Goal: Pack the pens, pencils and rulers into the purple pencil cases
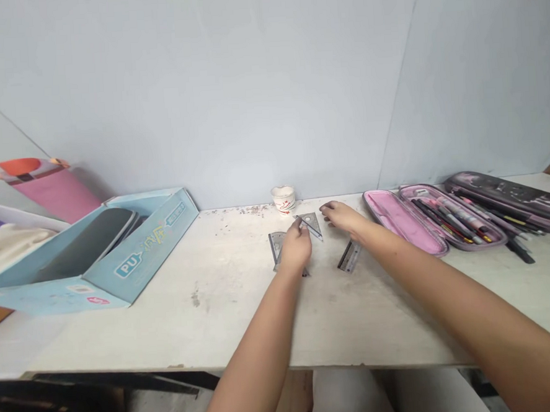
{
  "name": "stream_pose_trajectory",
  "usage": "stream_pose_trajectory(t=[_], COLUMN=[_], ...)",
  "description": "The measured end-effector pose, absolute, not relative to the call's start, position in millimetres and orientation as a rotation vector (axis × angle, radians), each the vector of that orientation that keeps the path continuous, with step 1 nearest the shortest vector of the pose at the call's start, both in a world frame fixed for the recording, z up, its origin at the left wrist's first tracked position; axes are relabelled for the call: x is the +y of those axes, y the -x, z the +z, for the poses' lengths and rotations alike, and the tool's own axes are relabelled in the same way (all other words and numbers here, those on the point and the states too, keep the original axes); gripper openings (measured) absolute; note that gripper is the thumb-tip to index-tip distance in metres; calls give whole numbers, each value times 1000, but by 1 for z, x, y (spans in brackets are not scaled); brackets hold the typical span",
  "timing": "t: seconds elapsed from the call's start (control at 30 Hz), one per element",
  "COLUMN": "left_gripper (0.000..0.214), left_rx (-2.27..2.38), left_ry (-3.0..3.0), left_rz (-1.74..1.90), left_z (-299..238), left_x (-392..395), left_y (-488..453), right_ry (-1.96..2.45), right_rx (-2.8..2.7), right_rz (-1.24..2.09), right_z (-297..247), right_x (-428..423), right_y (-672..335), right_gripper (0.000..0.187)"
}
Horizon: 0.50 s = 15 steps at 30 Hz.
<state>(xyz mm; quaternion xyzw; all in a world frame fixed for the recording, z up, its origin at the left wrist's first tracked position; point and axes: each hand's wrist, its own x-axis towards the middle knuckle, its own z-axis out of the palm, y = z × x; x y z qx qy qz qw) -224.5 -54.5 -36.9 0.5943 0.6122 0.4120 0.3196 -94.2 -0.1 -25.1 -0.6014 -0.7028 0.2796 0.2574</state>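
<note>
My left hand [298, 244] is closed, its fingertips pinching the left edge of a clear triangular set square [311, 223] just above the white table. Beneath that hand lies another flat, clear measuring tool [276, 242], partly hidden by my wrist; its exact shape cannot be made out. To the right of the set square, my right hand [341, 217] hovers with fingers bent and slightly apart, nothing visible between them. A short dark-edged ruler [349, 257] rests on the table below my right wrist, its far end covered by the arm.
Behind the hands, a paper cup [283, 199] stands near the wall beside scattered crumbs. A blue box [160, 238] holding a grey case [88, 242] sits at left, with a pink pouch [64, 191] behind. An open pink pencil case [409, 222] with pens and a dark case [512, 198] lie right.
</note>
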Motion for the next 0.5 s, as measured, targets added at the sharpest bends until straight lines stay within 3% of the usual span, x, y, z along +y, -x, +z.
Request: stream_pose_trajectory(t=[0.2, 0.33, 0.5], left_gripper=[46, 50, 56], left_rx=[1966, 1961, 1903], left_ry=[-2231, -2218, -2135], left_rz=[486, 507, 668], left_z=[-47, -48, -43], left_x=[-52, -51, -53], left_y=[227, 227, 227], right_ry=[1673, 1739, 1806], right_rx=[-2287, -2438, -2655], right_rz=[376, 213, 202], right_z=[-26, -22, -5], right_x=[4, 0, 1], right_y=[112, 127, 136], right_gripper=[35, 42, 36])
